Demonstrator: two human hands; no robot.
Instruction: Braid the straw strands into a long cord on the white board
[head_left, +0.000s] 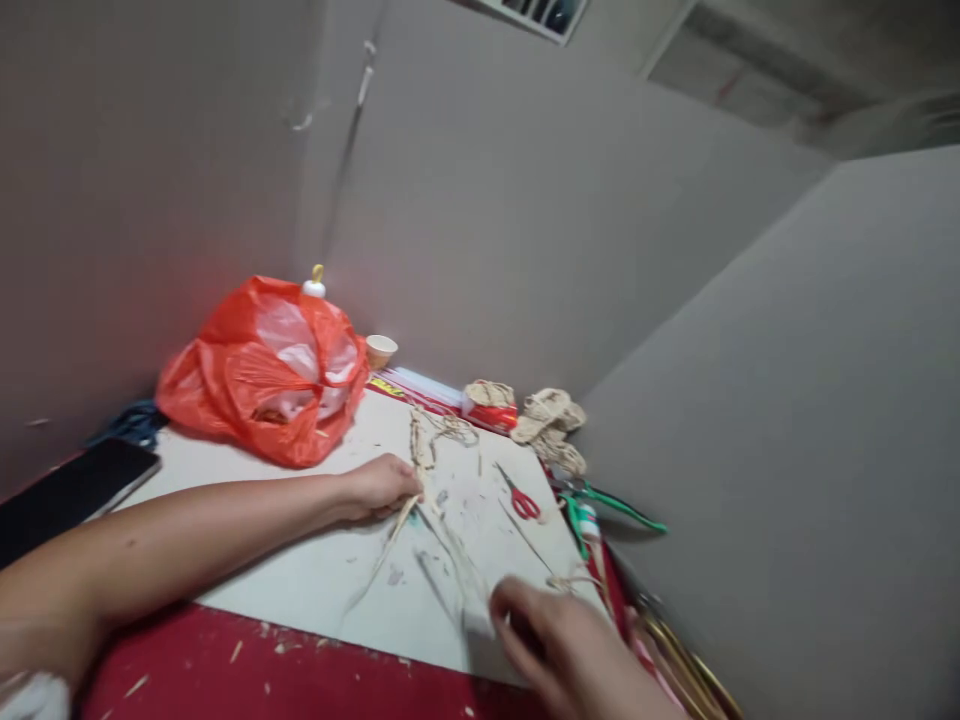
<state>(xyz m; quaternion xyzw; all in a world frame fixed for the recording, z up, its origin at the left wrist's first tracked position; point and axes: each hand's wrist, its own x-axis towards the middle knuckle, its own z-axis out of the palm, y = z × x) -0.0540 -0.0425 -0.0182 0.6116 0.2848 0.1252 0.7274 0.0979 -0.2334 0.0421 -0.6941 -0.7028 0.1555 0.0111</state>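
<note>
My left hand [382,487] is closed around a bundle of pale, straw-like fibre strands [401,525] above the white board [300,570]. Beyond its fingers, a braided length [417,440] of the fibre lies on the board. Loose strands fan out toward me. At the lower right, my right hand [559,635] is curled and blurred by motion. Some blurred strands [461,555] stretch from the left hand to its fingertips, which look pinched on them. Red-handled scissors [521,500] lie on the board, right of the left hand.
An orange plastic bag [262,370] stands at the back left, beside a paper cup [381,348]. A dark phone [75,490] lies at left. Beige yarn bundles [551,425] and green-handled pliers [615,505] sit along the right edge. Fibre scraps dot the red surface [300,680].
</note>
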